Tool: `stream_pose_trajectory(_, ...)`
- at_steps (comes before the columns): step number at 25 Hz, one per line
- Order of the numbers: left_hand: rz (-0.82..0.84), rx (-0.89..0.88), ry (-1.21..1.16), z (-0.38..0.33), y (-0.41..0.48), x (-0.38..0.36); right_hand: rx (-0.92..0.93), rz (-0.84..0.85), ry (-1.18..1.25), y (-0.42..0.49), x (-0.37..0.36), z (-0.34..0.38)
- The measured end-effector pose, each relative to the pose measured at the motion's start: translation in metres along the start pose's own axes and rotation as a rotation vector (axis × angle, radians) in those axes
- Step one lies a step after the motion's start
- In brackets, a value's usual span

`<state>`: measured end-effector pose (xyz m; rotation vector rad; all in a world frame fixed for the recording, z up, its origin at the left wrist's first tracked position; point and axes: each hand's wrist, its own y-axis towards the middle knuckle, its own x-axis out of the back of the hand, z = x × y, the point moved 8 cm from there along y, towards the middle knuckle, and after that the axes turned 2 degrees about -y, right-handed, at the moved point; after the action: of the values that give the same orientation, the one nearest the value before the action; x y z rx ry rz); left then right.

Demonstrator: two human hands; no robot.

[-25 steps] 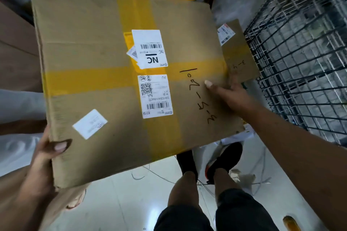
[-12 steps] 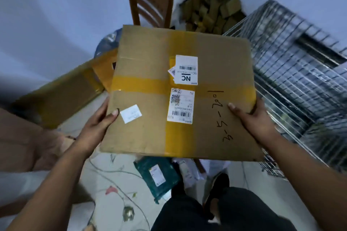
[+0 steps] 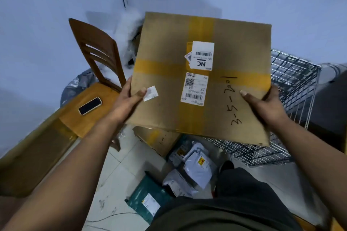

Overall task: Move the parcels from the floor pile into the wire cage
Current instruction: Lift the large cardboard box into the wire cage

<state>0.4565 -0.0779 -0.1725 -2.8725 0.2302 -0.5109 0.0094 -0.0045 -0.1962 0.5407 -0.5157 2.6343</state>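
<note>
I hold a large flat cardboard box [image 3: 221,58] crossed with yellow tape, white labels and handwriting on its top face. My left hand [image 3: 129,99] grips its left edge, thumb on top. My right hand [image 3: 266,105] grips its right edge the same way. The box hangs in the air, partly above the wire cage [image 3: 293,88], whose mesh shows at the right and below the box. On the floor beneath lie a smaller taped box [image 3: 161,140], white mailer bags [image 3: 197,165] and a green mailer [image 3: 148,199].
A wooden chair [image 3: 97,48] stands at the left with a phone [image 3: 90,106] on its seat. A long brown carton [image 3: 32,157] lies along the lower left. A grey bag [image 3: 78,82] sits behind the chair. My legs fill the lower right.
The box has risen from low by the floor and moved away from me, toward the cage. Both hands have shifted to its side edges.
</note>
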Motion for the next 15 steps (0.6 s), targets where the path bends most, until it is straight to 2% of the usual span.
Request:
stream_pose_trajectory(5,0.132,-0.070,0.125,-0.031,0.081,-0.094,-0.076,-0.107,-0.016,0.072,0.069,-0.025)
stream_pose_trajectory(10,0.119,0.025,0.216,-0.046,0.174,-0.194,-0.202,-0.212,0.003,0.133,0.118,-0.080)
stream_pose_trajectory(15,0.217,0.117,0.133,-0.011,0.251,-0.292,-0.347,-0.280,-0.054,0.183,0.147,-0.164)
